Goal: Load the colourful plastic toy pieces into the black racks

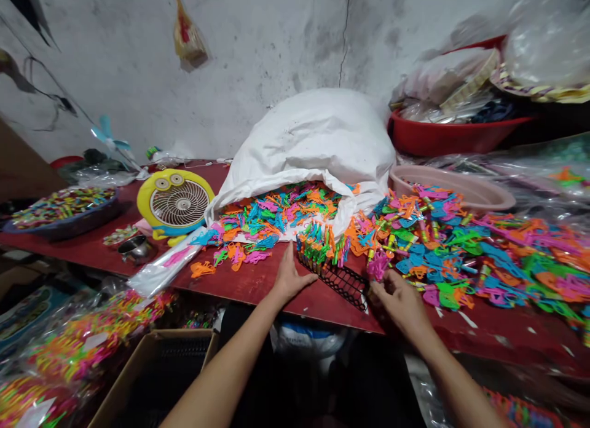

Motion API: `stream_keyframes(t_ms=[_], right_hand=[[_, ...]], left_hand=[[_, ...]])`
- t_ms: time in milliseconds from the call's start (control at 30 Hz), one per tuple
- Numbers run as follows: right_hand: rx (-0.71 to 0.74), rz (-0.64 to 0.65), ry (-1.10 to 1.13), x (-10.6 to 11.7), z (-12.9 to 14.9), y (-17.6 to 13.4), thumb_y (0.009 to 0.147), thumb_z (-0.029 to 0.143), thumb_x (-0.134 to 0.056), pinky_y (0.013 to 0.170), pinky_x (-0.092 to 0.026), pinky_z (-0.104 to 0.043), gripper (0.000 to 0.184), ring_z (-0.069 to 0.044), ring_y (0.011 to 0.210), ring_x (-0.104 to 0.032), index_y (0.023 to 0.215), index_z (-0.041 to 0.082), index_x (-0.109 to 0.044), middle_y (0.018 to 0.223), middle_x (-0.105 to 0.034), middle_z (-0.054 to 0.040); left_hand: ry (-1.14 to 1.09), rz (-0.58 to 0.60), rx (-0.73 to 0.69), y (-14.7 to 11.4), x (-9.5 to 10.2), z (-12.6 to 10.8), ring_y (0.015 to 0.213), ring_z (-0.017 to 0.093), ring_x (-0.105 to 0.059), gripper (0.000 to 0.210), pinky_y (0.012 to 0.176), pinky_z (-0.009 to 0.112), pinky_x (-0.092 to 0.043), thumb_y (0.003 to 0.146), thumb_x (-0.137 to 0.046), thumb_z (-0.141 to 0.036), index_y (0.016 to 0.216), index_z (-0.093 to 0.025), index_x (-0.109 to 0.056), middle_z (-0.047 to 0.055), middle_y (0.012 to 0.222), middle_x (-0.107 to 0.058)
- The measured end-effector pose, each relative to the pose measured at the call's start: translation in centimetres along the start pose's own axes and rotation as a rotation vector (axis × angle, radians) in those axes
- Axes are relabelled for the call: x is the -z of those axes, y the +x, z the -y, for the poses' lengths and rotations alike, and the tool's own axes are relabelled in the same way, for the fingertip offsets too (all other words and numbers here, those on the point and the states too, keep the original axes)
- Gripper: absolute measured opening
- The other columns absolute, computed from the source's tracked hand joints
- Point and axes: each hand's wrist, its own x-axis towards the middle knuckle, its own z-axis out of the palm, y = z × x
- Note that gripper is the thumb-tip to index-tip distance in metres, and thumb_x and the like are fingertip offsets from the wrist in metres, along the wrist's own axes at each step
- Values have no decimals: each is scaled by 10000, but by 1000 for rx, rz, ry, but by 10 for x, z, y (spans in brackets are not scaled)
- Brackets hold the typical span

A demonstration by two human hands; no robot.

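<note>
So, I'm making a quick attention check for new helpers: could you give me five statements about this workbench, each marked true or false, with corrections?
1. The left hand touches the black rack. True.
2. The right hand holds a green piece. False: the piece at its fingertips is pink.
3. A yellow fan stands to the left of the white sack, as the camera sees it. True.
4. That sack is tied shut. False: its mouth is open, with colourful pieces showing in it.
5. The tabletop is blue. False: the tabletop is red.
</note>
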Motion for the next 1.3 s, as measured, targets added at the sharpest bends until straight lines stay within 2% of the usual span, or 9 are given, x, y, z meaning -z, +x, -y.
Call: stream_keyframes(t_ms=[100, 267, 400, 500, 633, 800, 1000, 1200, 1300], right_hand=[[59, -34, -61, -8, -1, -4, 751, 440, -529, 478, -320, -229, 239, -118, 491, -426, 689, 214, -481, 572, -490, 28], [137, -24, -154, 1, -8, -12, 797, 454, -518, 503, -315, -239, 293, -123, 534, -421, 640, 214, -459, 592, -471, 20], [31, -56, -14, 5, 0, -28, 820, 514, -558, 482, -349, -243, 345, -127, 499, -472, 662, 218, -473, 547, -513, 20], [-49, -76, 157, -7, 7, -41, 802, 559, -607, 538, -441, -267, 381, -163, 567, -576, 680, 208, -527, 606, -617, -31], [-142, -68, 251, -27, 5, -49, 792, 584, -619, 542, -463, -285, 417, -180, 554, -603, 656, 198, -544, 608, -648, -56], [-48, -46, 63, -30, -4, -48, 840, 580, -550, 566, -454, -290, 449, -183, 559, -592, 648, 180, -620, 595, -645, -64], [149, -70, -248, -27, 5, -54, 901, 533, -427, 569, -398, -311, 484, -176, 493, -504, 569, 220, -587, 506, -547, -45], [214, 2, -413, -30, 11, -56, 958, 441, -319, 646, -415, -326, 476, -225, 636, -590, 885, 163, -698, 649, -594, -95], [170, 44, -374, -27, 10, -48, 931, 452, -351, 604, -404, -318, 447, -209, 580, -564, 710, 196, -643, 608, -580, -83]], left_hand=[[-17, 55, -24, 2, -2, -3, 1245, 315, -514, 940, 1043, 512, -408, 655, -810, -384, 1438, -183, -329, 148, 1345, -543], [107, -42, 12, -13, -3, -12, 1103, 287, -572, 685, 941, 460, -456, 678, -800, -332, 1271, -199, -485, 93, 1150, -621], [240, -87, 57, -36, -6, -20, 973, 269, -552, 494, 842, 412, -465, 672, -807, -414, 1040, -184, -570, 68, 980, -605], [298, -52, 41, -52, -12, -28, 937, 262, -528, 393, 822, 400, -448, 685, -794, -450, 915, -193, -606, 66, 949, -584], [310, -2, 34, -64, -17, -36, 967, 269, -518, 323, 830, 405, -427, 716, -769, -457, 868, -202, -642, 79, 995, -581], [329, 33, 47, -66, -17, -37, 979, 273, -511, 307, 822, 400, -414, 743, -740, -470, 861, -204, -643, 82, 1013, -583], [347, 44, 44, -65, -15, -37, 985, 282, -505, 319, 817, 402, -412, 742, -741, -463, 879, -197, -633, 89, 1034, -585], [326, 65, 44, -66, -14, -38, 1008, 280, -510, 267, 848, 416, -417, 765, -724, -426, 899, -208, -648, 89, 1054, -586], [313, 78, 24, -64, -10, -37, 1007, 275, -516, 259, 855, 418, -426, 774, -713, -408, 935, -211, -660, 89, 1050, -589]])
